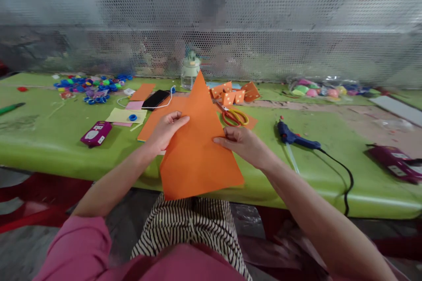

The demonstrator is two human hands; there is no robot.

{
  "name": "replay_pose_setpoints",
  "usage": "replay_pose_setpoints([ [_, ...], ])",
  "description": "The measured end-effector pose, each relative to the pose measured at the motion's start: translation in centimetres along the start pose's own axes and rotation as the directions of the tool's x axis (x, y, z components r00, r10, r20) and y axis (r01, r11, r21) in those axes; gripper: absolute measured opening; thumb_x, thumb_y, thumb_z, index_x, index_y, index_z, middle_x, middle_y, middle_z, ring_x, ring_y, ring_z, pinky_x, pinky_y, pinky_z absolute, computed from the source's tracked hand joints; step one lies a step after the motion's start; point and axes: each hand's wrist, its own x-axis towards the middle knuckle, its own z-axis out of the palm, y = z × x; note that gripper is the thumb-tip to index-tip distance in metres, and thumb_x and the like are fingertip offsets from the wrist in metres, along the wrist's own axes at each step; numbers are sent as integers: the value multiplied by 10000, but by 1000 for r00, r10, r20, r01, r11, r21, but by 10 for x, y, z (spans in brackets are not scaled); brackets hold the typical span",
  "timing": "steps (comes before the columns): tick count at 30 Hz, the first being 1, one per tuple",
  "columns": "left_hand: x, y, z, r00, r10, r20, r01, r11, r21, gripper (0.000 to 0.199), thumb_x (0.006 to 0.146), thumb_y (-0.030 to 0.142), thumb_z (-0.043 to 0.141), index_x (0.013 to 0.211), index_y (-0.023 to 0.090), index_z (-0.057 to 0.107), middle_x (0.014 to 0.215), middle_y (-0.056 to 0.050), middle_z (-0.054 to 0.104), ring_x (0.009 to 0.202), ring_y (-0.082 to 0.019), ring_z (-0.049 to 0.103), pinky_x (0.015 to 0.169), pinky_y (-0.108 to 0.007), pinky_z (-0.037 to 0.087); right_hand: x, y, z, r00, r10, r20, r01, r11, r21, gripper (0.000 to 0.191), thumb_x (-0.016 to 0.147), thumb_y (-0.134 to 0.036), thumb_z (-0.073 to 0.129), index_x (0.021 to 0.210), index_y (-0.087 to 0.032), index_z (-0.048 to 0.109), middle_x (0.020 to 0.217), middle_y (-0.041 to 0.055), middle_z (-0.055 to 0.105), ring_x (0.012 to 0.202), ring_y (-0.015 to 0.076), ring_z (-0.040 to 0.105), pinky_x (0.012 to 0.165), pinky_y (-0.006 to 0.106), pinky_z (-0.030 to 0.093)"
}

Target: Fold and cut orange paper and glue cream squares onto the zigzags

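A large orange sheet (201, 153), pointed at the top and wide at the bottom, is held up at the table's front edge. My left hand (167, 131) pinches its left side, thumb on the near face. On the right side, my right hand (242, 142) grips the edge between thumb and fingers. Behind the sheet lie more orange paper (151, 124) and scissors with red and yellow handles (234, 117). Orange dotted paper pieces (233, 96) stand beyond the scissors.
Across the green table (46, 131) are a blue glue gun (296, 137) with a black cord, purple boxes (96, 134), a black phone (156, 99), a clear bottle (190, 70), colourful small parts (89, 85) and a plastic bag of coloured pieces (325, 88). A perforated metal screen (211, 22) rises behind.
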Motion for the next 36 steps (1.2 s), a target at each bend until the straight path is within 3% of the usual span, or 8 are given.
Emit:
replay_pose_setpoints([
  [5,2,4,-18,981,-128,143,128,992,13,378,683,484,865,870,198,702,784,18,725,675,-108,663,662,-228,526,1,3,-10,998,66,-12,-63,989,135,433,706,-601,803,679,-229,585,658,-20,621,629,146,579,562,285,467],
  [9,-3,5,-28,912,-331,241,293,939,179,396,668,486,886,896,194,745,869,-12,758,747,-121,691,724,-244,545,1,-2,-18,989,129,-74,-95,932,350,423,600,-570,886,799,-249,694,844,13,753,787,202,692,693,339,577],
  [16,-6,1,-36,803,-469,368,371,876,307,340,671,392,878,923,193,766,992,-50,788,928,-189,725,910,-338,548,5,12,-22,972,159,-175,-83,923,377,401,599,-532,890,798,-243,694,861,19,776,769,214,719,693,356,606],
  [19,-6,8,-38,861,-384,333,221,872,436,279,700,420,829,853,199,755,921,-46,775,840,-187,710,809,-321,557,8,12,-27,961,85,-264,4,948,319,346,633,-500,880,789,-250,698,906,16,779,835,222,726,771,375,613],
  [22,-8,23,-38,963,-96,250,-75,799,596,225,746,415,773,777,199,716,789,-10,724,734,-153,665,709,-265,522,10,10,-33,899,-85,-429,181,965,188,273,706,-484,839,795,-272,691,936,4,771,912,227,722,866,407,600],
  [27,-19,44,-31,933,315,175,-339,603,722,159,827,359,684,866,208,716,901,-17,765,856,-166,692,834,-263,535,6,16,-47,788,-314,-529,308,946,-103,317,724,-559,803,818,-279,687,951,36,755,1078,309,688,910,490,573],
  [30,-22,46,-31,938,312,151,-314,578,753,177,835,378,680,883,211,713,920,-29,778,863,-175,699,839,-277,540,3,20,-53,783,-238,-575,188,971,-145,331,665,-555,847,762,-286,679,922,52,754,1063,338,683,893,508,575],
  [36,-20,36,-42,987,-36,156,-74,763,642,366,801,415,736,1088,216,629,766,-3,726,728,-169,694,705,-274,532,9,24,-48,947,69,-313,-5,979,202,356,645,-502,849,835,-243,697,931,45,762,854,225,711,801,394,594],
])
